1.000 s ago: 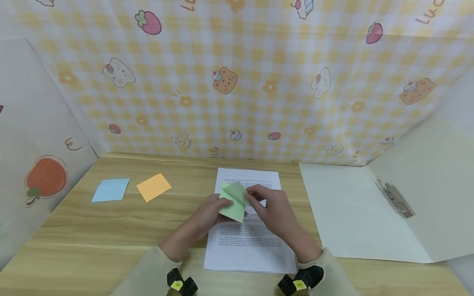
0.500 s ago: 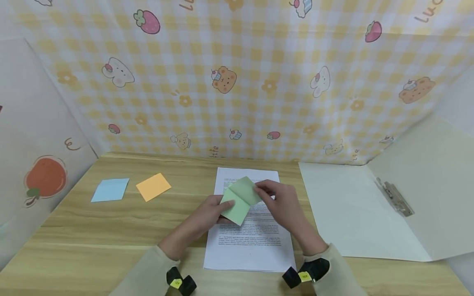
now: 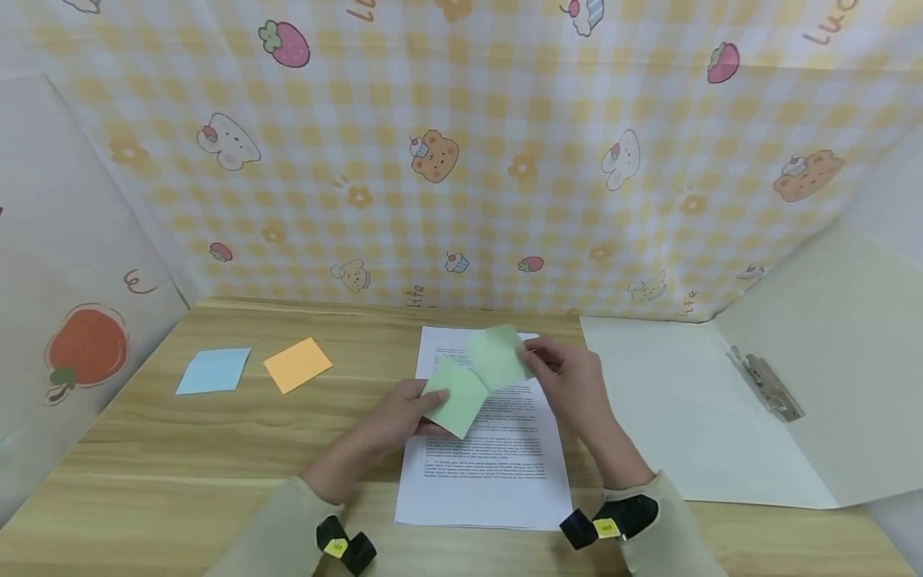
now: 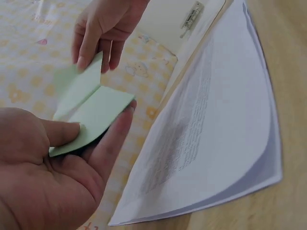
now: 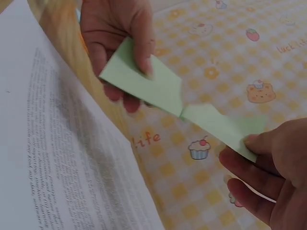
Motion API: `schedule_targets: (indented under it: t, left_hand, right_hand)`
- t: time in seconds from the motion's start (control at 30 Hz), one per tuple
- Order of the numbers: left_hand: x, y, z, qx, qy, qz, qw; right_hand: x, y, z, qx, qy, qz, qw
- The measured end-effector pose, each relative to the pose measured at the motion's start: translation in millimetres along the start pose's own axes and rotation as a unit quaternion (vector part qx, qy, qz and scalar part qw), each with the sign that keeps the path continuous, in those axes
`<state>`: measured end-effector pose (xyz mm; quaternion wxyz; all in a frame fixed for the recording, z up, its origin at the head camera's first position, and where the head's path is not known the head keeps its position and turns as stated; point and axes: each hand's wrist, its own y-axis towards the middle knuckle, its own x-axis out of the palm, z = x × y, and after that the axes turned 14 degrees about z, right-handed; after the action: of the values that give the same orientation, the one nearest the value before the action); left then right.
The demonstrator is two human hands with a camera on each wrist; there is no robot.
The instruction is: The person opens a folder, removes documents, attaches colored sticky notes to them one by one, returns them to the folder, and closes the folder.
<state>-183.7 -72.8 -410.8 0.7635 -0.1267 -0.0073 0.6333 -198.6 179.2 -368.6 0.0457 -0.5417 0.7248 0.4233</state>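
Observation:
My left hand grips a green sticky note pad, thumb on top and fingers beneath. With thumb and fingertips, my right hand pinches the edge of a single green sticky note, lifted from the pad. In the right wrist view the note meets the pad only at a corner. Both are held over a stack of printed paper, whose upper part they overlap in the head view.
A blue sticky note pad and an orange one lie on the wooden table at the left. An open white folder with a metal clip stands at the right. A checked cloth hangs behind.
The right hand has moved right and slightly away, drawing the top green note off the pad until little more than a corner joins them. The left hand has stayed nearly in place.

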Motion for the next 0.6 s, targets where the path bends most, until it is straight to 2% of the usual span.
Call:
schedule_targets:
  t: [0.17, 0.27, 0.4, 0.6]
  left_hand:
    - [-17.6, 2.1, 0.7, -0.01, 0.009, 0.066, 0.9977]
    - [-31.4, 2.6, 2.2, 0.01, 0.033, 0.103, 0.9941]
    - [-49.9, 3.1, 3.1, 0.037, 0.082, 0.155, 0.9837]
    - [-71.3, 6.9, -1.9, 0.036, 0.143, 0.211, 0.9662]
  right_hand:
    - [-9.0, 5.3, 4.1, 0.032, -0.009, 0.035, 0.9988]
    - [-10.9, 6.4, 5.7, 0.036, -0.012, 0.032, 0.9988]
    - [-11.0, 6.6, 5.9, 0.032, -0.006, 0.028, 0.9991]
    - [-11.6, 5.5, 4.5, 0.025, -0.004, 0.021, 0.9995]
